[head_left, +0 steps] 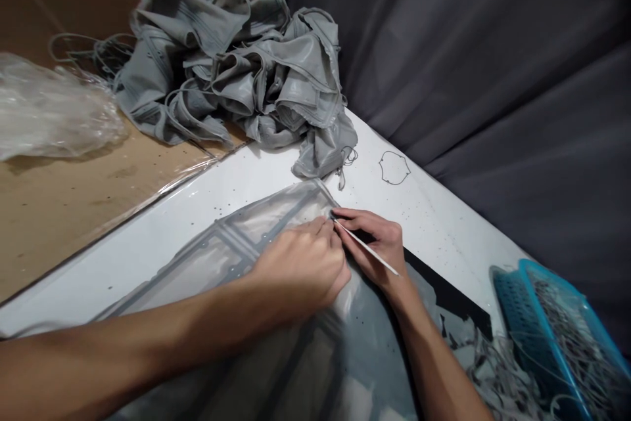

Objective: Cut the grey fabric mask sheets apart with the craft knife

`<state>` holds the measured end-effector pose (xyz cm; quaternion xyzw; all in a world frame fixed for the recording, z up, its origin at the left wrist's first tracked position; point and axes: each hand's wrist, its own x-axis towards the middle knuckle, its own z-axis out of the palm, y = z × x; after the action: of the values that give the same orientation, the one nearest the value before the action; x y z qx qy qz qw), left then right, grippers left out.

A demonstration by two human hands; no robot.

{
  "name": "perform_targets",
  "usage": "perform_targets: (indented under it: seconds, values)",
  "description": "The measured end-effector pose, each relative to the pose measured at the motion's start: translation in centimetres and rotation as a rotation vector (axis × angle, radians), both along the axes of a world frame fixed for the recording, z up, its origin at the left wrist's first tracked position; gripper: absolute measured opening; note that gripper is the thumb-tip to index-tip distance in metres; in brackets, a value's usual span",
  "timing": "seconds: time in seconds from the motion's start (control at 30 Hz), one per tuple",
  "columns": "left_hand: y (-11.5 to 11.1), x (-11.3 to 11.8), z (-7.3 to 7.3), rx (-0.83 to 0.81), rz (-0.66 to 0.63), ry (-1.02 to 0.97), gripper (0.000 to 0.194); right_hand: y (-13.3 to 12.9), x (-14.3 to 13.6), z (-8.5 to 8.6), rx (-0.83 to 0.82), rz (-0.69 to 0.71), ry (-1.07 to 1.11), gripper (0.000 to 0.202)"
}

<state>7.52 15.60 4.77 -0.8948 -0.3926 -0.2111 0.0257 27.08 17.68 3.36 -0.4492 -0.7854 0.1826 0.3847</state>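
A large grey, partly see-through rubber sheet [290,207] with darker raised bands lies under both hands. My left hand [308,257] is closed over it near the far corner, fingers curled and pressed to the sheet; its fingertips are partly hidden. Right beside it, my right hand [372,237] pinches a thin white stick [367,249] that slants across the palm toward the wrist. The stick's far end meets a small dark spot at the sheet's edge, by the left fingertips. I cannot make out that contact clearly.
Behind the sheet rises a crumpled heap of grey rubber sheets [236,60]. On the white table [374,132] lies a thin dark ring-shaped trimming [394,167]. At right, a blue basket [547,316] holds grey scraps [576,316]. Clear plastic [54,109] sits on cardboard [89,204] at left.
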Motion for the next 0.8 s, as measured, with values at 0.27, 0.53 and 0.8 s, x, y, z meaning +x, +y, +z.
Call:
perform_targets:
  seconds: [0.27,0.53,0.8]
  values:
    - [0.41,-0.35,0.29,-0.029,-0.013,0.016,0.021,0.11,0.1,-0.15,0.016,0.013,0.008,0.013]
    - [0.6,-0.43,0.22,-0.039,-0.037,0.001,0.025,0.15,0.1,-0.27,0.021,0.016,0.01,0.015]
    - [0.45,-0.42,0.06,0.006,-0.025,0.014,0.022,0.25,0.03,-0.28,-0.025,-0.013,0.061,0.012]
